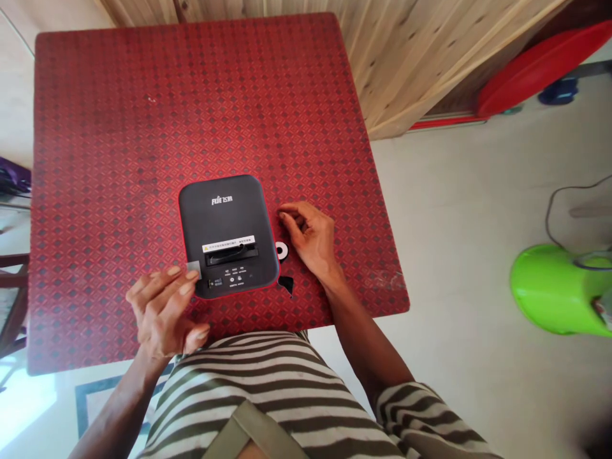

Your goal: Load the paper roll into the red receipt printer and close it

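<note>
A black, rounded device [224, 220] with a white FEJE logo, a red rim and a slot lies on the table. At its lower left corner, my left hand [165, 309] has its fingers stretched out and its thumb apart. The fingertips touch a small greyish, see-through piece [193, 268] at the device's edge. My right hand [310, 236] rests just right of the device, index finger and thumb pinched together. Whatever they may hold is hidden. Close to that hand are a white ring-shaped roll [282, 250] and a small black piece [287, 284].
The table [201, 95] has a red patterned top. Wooden panelling [392, 51] stands beyond it. On the floor to the right is a green bucket [549, 290] with a cable near it. A large red round object [540, 70] leans at the upper right.
</note>
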Demonstrator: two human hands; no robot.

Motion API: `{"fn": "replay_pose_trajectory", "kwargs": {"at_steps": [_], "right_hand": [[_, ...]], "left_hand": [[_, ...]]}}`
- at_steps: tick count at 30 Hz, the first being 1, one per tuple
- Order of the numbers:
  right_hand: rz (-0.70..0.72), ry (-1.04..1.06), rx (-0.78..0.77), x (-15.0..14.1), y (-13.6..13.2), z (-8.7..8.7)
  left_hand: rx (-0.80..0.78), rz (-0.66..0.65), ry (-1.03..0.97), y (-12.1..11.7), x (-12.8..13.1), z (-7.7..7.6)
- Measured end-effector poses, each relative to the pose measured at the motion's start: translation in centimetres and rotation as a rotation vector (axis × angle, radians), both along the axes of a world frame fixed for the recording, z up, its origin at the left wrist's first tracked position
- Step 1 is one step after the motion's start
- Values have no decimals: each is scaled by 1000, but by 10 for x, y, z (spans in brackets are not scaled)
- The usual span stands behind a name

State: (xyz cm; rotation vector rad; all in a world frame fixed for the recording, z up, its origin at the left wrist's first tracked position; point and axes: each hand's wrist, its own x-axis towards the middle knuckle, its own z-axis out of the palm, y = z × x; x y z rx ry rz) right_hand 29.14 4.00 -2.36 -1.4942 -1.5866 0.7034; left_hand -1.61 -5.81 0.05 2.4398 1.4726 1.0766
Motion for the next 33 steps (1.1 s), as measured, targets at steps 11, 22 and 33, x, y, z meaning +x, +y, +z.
{"fn": "replay_pose_trajectory", "kwargs": {"at_steps": [11,22,33], "right_hand": [[-4,-36,14,0,-1,0],[-20,-32,25,0,0,-3],[-28,-38,29,-1,0,-3]], "left_hand": [[282,-28,-4,14,11,0],[273,48,122,11,13,7],[149,-7,9,19,13,1]]}}
